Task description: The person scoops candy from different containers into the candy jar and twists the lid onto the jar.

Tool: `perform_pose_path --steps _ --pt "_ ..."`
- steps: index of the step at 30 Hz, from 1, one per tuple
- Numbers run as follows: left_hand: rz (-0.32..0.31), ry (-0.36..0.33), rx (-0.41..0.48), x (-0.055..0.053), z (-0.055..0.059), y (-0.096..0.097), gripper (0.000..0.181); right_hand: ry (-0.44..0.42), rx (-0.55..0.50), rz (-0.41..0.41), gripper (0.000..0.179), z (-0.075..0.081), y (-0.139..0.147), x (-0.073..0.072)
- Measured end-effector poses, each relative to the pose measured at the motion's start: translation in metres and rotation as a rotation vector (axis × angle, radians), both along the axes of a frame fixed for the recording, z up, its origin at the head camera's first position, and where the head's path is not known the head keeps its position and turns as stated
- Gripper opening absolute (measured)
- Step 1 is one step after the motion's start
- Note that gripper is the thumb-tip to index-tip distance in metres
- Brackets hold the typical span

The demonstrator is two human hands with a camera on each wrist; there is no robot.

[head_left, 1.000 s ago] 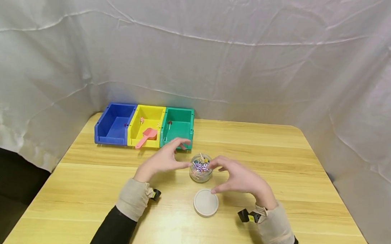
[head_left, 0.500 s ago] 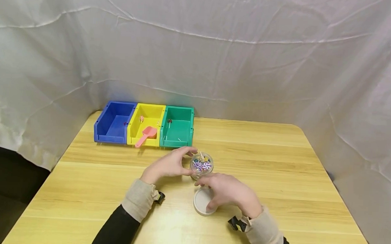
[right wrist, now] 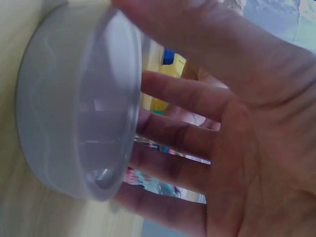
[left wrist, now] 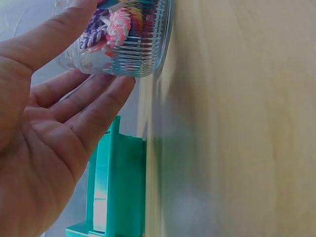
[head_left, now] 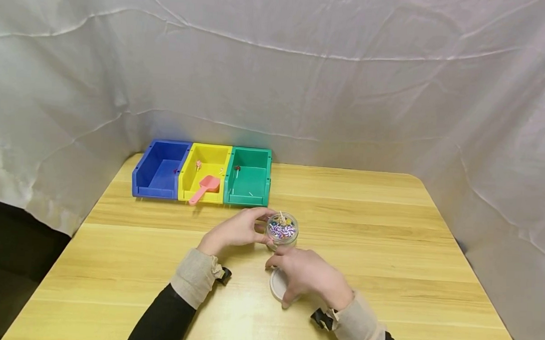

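Observation:
A clear glass jar (head_left: 283, 231) stands upright on the table, filled with small swirl lollipops (left wrist: 118, 24) in purple, pink and other colours. My left hand (head_left: 236, 231) holds the jar's left side, the thumb in front and the fingers behind. Just in front of the jar lies a round whitish lid (head_left: 278, 284), its hollow side (right wrist: 108, 113) facing up. My right hand (head_left: 311, 276) reaches over the lid and grips its rim between thumb and fingers. That hand covers much of the lid in the head view.
Blue (head_left: 154, 192), yellow (head_left: 210, 148) and green (head_left: 250, 151) bins stand side by side at the back left. A pink scoop (head_left: 204, 188) leans over the yellow bin's front. A few small lollipops lie in the bins. Grey cloth (head_left: 347, 102) hangs behind the table.
My left hand has closed in on the jar's side. My right hand has come down from beside the jar, moving left and nearer me, onto the lid. Jar and lid stay in place.

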State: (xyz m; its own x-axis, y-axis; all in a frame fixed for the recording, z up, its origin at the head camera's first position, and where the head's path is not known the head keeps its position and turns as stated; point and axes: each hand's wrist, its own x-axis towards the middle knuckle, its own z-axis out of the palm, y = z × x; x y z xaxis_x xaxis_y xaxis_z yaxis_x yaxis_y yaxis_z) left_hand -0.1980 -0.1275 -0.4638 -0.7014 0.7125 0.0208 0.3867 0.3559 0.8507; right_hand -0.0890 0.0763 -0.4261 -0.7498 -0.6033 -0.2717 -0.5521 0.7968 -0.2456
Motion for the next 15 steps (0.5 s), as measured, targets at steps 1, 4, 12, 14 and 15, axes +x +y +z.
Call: perform_pose_path --steps 1,4,12,14,15 --pt "0.001 -0.015 0.006 0.000 0.000 0.000 0.073 0.005 0.011 -0.001 0.076 -0.001 -0.001 0.001" --pt "0.001 -0.053 0.030 0.000 -0.002 0.000 0.074 0.013 0.027 -0.002 0.069 -0.002 -0.003 0.002" --pt "0.006 -0.078 0.047 0.000 -0.004 0.001 0.072 -0.034 -0.034 -0.002 0.059 0.001 0.002 0.001" --pt "0.010 -0.083 0.048 0.000 -0.004 0.000 0.072 -0.072 -0.087 -0.006 0.057 0.004 0.006 0.000" --pt "0.010 -0.084 0.050 0.000 -0.004 0.000 0.072 -0.089 -0.111 -0.007 0.057 0.005 0.008 -0.001"
